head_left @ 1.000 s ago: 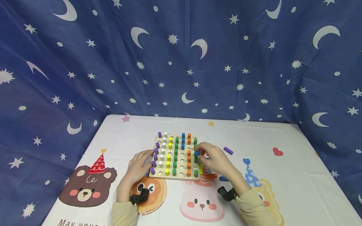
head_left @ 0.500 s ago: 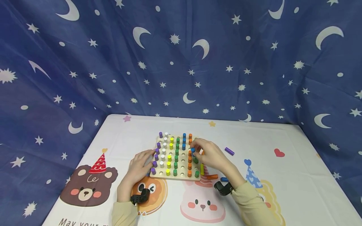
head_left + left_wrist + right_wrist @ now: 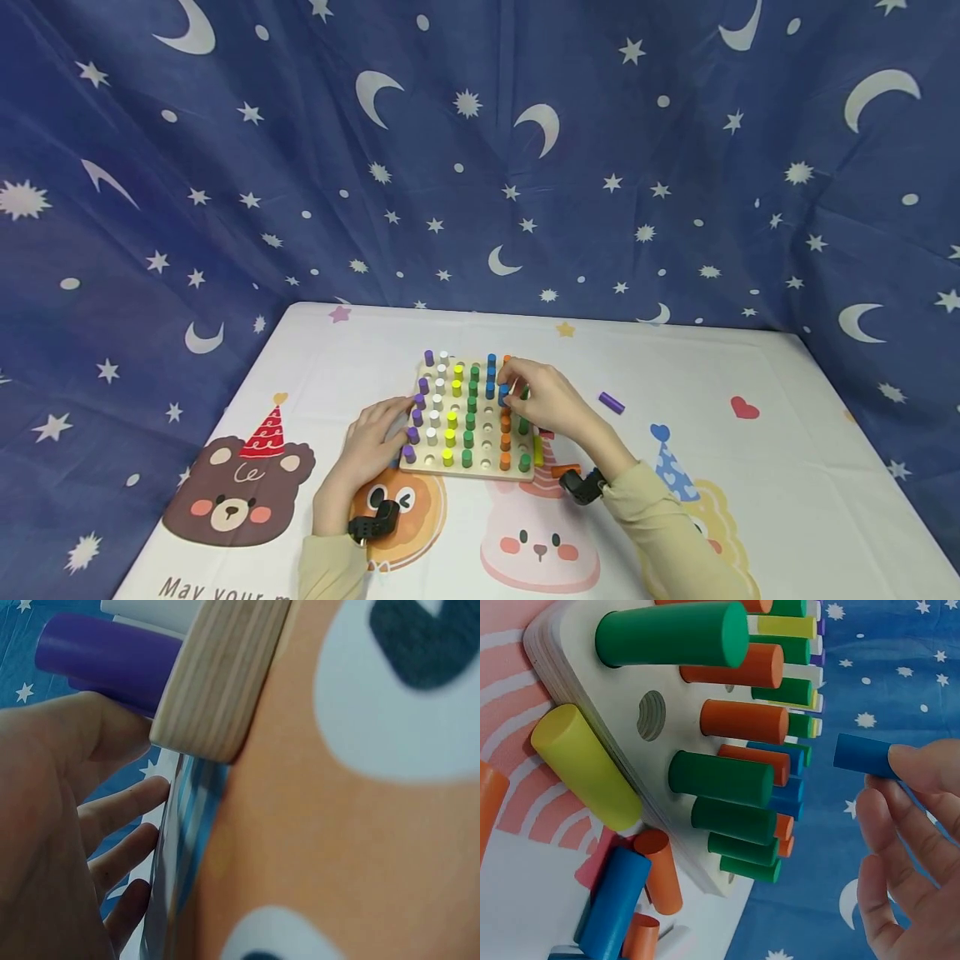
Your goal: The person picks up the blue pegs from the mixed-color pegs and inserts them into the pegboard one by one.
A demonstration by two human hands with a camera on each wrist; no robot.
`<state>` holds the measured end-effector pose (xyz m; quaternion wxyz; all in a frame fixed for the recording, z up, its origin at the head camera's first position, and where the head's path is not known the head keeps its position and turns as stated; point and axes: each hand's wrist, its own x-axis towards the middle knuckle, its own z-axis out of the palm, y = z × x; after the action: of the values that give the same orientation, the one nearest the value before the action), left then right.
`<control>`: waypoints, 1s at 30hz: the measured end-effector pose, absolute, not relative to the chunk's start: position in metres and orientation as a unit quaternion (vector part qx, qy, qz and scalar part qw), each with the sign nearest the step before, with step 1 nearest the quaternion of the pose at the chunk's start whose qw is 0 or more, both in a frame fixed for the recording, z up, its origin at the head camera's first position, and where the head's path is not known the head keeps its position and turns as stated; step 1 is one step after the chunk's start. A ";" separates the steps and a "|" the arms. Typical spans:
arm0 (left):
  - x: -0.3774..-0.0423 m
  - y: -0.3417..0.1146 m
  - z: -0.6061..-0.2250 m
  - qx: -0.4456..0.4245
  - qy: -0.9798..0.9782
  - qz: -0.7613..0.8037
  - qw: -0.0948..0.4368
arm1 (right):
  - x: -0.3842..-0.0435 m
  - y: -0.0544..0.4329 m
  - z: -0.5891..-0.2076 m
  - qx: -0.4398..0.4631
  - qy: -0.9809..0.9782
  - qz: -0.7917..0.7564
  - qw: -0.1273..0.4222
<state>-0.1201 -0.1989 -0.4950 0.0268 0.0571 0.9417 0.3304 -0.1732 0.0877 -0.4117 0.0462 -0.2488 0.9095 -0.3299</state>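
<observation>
A wooden pegboard (image 3: 468,474) stands on the table with upright pegs in columns of purple, white, yellow, green, blue, orange and green. My right hand (image 3: 555,404) pinches a blue peg (image 3: 861,754) between thumb and fingertips, above the pegs at the board's right side. In the right wrist view, that peg is held clear of the board. At the board's left edge rests my left hand (image 3: 371,440), its fingers extended. In the left wrist view its thumb lies against the board's corner, just by a purple peg (image 3: 109,660).
Loose pegs lie right of the board: a yellow peg (image 3: 586,766), a blue peg (image 3: 616,901), orange ones (image 3: 566,470) and, farther off, a purple peg (image 3: 611,402). The printed tablecloth (image 3: 810,467) extends to the right. A starry curtain (image 3: 420,167) hangs behind.
My right hand has moved left and slightly away from me, carrying the blue peg from the board's right edge toward the blue and orange columns. The left hand keeps its place on the board.
</observation>
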 end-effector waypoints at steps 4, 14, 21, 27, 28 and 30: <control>-0.120 -0.198 -0.496 0.056 0.942 0.330 0.029 | -0.175 0.084 -0.414 -0.244 0.911 -0.330 0.048; -0.121 -0.198 -0.496 0.054 0.941 0.333 0.030 | -0.179 0.078 -0.424 -0.240 0.913 -0.327 0.046; -0.122 -0.199 -0.497 0.051 0.940 0.335 0.032 | -0.182 0.073 -0.432 -0.226 0.919 -0.320 0.049; -0.122 -0.199 -0.498 0.054 0.940 0.336 0.026 | -0.185 0.071 -0.440 -0.220 0.919 -0.322 0.056; -0.122 -0.199 -0.498 0.055 0.939 0.337 0.025 | -0.185 0.070 -0.441 -0.221 0.919 -0.321 0.055; -0.122 -0.199 -0.498 0.056 0.939 0.339 0.023 | -0.185 0.070 -0.442 -0.225 0.921 -0.314 0.050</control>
<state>-0.1216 -0.1994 -0.4975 0.0235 0.0560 0.9389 0.3388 -0.1851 0.0696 -0.4424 0.0503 -0.2248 0.9212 -0.3136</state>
